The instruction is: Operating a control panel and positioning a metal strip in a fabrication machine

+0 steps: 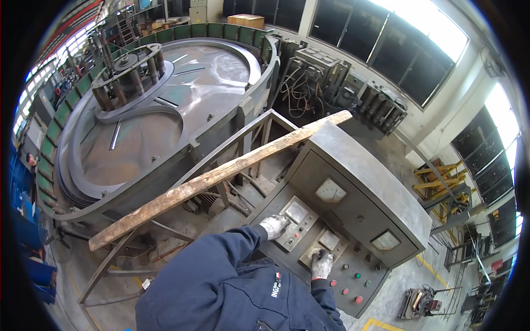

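In front of me stands a grey control console (364, 165) with a sloping panel of dials, knobs and coloured buttons. My left hand (275, 225), in a whitish knit glove, rests at the left edge of a light inset plate (296, 227) with a small meter. Its fingers are curled, and what they hold is hidden. On the second inset plate (330, 241) lies my right hand (321, 263), gloved alike with dark, soiled fingertips. Those fingers are bent together below that plate's meter; whatever is under them does not show.
A long rough wooden plank (221, 175) slants across a metal frame (207, 163) left of the console. Behind it is a large round machine (182, 118) with a green rim. Yellow steel stands (439, 182) and a small wheeled unit (422, 302) are to the right.
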### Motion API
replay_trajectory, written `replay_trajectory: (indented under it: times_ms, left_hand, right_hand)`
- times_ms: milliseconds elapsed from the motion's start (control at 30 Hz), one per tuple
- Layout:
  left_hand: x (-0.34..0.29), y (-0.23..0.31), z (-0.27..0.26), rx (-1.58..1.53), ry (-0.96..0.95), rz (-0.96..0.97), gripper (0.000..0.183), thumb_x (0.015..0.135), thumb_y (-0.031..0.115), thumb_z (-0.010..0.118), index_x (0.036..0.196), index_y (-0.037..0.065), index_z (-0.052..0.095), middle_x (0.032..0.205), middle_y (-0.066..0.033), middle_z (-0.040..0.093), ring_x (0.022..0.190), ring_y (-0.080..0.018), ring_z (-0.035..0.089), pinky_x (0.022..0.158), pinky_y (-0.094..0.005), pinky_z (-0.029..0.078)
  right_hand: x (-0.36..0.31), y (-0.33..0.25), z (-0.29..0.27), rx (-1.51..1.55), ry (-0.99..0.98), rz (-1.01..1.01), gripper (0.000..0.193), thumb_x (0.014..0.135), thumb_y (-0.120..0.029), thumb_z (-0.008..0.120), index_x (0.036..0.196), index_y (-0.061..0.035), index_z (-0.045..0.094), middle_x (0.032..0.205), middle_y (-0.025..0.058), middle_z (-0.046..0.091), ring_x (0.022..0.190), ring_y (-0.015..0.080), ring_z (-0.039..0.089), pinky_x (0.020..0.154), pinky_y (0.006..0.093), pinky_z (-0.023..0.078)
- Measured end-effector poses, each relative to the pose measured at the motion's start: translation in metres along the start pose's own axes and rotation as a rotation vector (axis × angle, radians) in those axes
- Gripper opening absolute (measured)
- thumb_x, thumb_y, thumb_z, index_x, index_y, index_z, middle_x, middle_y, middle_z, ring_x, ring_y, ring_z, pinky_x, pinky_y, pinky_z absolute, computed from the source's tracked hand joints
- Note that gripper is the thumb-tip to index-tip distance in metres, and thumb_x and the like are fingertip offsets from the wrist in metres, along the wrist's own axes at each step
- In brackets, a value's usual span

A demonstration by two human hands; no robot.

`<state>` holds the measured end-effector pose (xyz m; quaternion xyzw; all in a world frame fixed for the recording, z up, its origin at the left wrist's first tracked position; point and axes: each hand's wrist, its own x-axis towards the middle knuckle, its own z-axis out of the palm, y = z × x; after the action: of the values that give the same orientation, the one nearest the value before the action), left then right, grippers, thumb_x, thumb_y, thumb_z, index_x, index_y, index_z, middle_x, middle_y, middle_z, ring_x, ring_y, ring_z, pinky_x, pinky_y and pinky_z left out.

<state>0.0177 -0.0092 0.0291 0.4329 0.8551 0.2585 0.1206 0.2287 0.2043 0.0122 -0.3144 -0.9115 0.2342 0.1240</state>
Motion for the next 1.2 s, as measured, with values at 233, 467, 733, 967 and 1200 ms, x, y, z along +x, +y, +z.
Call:
replay_trajectory:
  times_ms: [233, 467, 733, 967, 1200]
  left_hand:
    - [0.001, -0.001, 0.004, 0.011, -0.027, -0.003, 0.029, 0.087, 0.018, 0.064, 0.114, 0.009, 0.065, 0.107, -0.0187, 0.064, 0.102, -0.0388, 0.065, 0.087, -0.0497, 0.052]
    - [0.001, 0.001, 0.002, -0.004, -0.026, -0.006, 0.028, 0.088, 0.019, 0.063, 0.114, 0.009, 0.066, 0.108, -0.0195, 0.065, 0.104, -0.0388, 0.064, 0.089, -0.0498, 0.052]
    - [-0.001, 0.005, -0.007, 0.003, -0.072, -0.033, 0.029, 0.088, 0.017, 0.062, 0.115, 0.007, 0.065, 0.114, -0.0198, 0.067, 0.108, -0.0386, 0.065, 0.093, -0.0493, 0.053]
    - [0.007, -0.017, 0.02, 0.026, -0.13, -0.099, 0.015, 0.083, 0.01, 0.061, 0.096, 0.002, 0.063, 0.092, -0.0241, 0.067, 0.084, -0.0427, 0.068, 0.072, -0.0522, 0.056]
    - [0.005, 0.002, 0.0, 0.052, 0.022, 0.037, 0.027, 0.083, 0.014, 0.067, 0.109, 0.007, 0.066, 0.103, -0.0208, 0.066, 0.098, -0.0414, 0.064, 0.086, -0.0504, 0.052]
  right_hand:
    - [0.002, 0.016, 0.01, -0.022, -0.013, 0.016, 0.03, 0.085, -0.022, 0.07, 0.106, -0.0002, 0.071, 0.097, 0.0201, 0.071, 0.094, 0.0358, 0.066, 0.087, 0.0455, 0.052]
    - [0.002, 0.006, 0.0, -0.046, -0.038, 0.045, 0.03, 0.084, -0.019, 0.076, 0.107, -0.0013, 0.07, 0.099, 0.0201, 0.071, 0.097, 0.0365, 0.067, 0.088, 0.045, 0.053]
    - [-0.002, 0.009, 0.007, -0.04, -0.022, 0.014, 0.029, 0.083, -0.018, 0.075, 0.106, -0.0015, 0.07, 0.098, 0.0205, 0.071, 0.096, 0.0368, 0.067, 0.088, 0.0452, 0.053]
    - [-0.01, 0.034, 0.03, 0.095, 0.057, 0.118, 0.026, 0.1, -0.016, 0.043, 0.095, -0.0014, 0.063, 0.089, 0.0232, 0.064, 0.082, 0.0409, 0.065, 0.07, 0.0524, 0.051]
    - [0.003, 0.011, 0.029, 0.068, 0.01, 0.042, 0.014, 0.09, -0.009, 0.053, 0.095, 0.0002, 0.063, 0.091, 0.0251, 0.066, 0.088, 0.0403, 0.068, 0.077, 0.0502, 0.055]
